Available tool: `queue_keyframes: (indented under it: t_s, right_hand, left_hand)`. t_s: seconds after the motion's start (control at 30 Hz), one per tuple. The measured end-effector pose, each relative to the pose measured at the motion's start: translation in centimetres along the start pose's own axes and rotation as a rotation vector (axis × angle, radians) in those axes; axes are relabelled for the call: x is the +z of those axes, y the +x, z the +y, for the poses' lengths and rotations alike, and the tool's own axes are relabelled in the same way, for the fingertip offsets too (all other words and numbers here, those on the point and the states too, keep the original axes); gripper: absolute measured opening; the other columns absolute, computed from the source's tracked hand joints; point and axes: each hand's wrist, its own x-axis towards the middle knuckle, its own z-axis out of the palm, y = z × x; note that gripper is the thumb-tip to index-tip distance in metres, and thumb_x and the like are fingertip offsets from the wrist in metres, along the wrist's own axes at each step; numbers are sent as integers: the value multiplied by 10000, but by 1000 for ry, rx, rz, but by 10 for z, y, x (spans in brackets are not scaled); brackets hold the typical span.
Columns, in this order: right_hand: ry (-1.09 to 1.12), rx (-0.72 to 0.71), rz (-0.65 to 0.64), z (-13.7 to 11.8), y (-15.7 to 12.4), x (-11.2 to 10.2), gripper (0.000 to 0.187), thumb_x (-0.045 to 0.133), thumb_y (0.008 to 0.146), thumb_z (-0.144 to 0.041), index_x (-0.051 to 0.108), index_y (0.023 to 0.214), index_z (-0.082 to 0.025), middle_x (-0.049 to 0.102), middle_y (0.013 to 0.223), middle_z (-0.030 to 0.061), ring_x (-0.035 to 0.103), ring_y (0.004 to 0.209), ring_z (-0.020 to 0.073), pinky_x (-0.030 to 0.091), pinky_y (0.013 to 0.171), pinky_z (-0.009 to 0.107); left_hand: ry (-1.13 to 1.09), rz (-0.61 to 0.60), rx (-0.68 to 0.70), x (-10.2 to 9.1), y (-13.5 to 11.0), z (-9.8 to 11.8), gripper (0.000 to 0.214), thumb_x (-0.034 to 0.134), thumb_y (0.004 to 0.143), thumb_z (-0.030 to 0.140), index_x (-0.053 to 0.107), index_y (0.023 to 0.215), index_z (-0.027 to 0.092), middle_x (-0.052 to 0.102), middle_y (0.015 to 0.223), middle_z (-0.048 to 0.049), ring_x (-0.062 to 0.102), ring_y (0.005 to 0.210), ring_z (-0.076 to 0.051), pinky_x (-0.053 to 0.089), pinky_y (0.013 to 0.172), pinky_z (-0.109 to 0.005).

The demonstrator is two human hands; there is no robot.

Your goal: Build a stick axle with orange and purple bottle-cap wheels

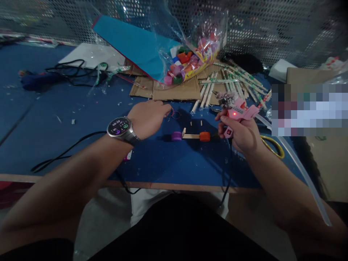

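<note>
My left hand [148, 117], with a wristwatch [119, 128] on the wrist, hovers knuckles-up over the blue table [67, 137], its fingers curled near a small red wire loop [175, 114]; whether they pinch anything is hidden. My right hand [241, 134] is wrapped round a pink glue gun [240, 114] with a lit red light, nozzle pointing left. Between the hands lies a small stick frame [191, 136] with a purple cap [176, 136] at one end and an orange cap [204, 136] at the other. Short stick pieces [196, 123] lie just behind it.
Cardboard sheets [176, 90], a plastic bag of coloured caps [190, 59], a teal sheet [136, 43] and wrapped chopsticks [239, 81] crowd the back. Black cables [73, 70] run at left, a clear tube [299, 166] and yellow ring [274, 145] at right. Perforated metal wall behind.
</note>
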Motion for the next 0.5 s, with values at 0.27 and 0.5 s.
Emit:
queue_keyframes:
  t_s: [0.27, 0.5]
  right_hand:
    - [-38, 4, 4, -2, 0, 1, 310, 903, 797, -457, 688, 894, -257, 731, 959, 43, 581, 597, 146, 472, 466, 314]
    - [-10, -29, -14, 2, 1, -1, 316, 939, 806, -467, 714, 886, -260, 722, 890, 28, 589, 576, 146, 456, 447, 313]
  left_hand:
    - [-11, 36, 23, 0, -2, -3, 296, 430, 1098, 200, 711, 1189, 228, 755, 1087, -139, 712, 1035, -332, 542, 856, -464]
    - [-3, 65, 5, 4, 1, -9, 306, 506, 1066, 177, 736, 1265, 212, 772, 1231, -140, 733, 1160, -348, 567, 950, -485]
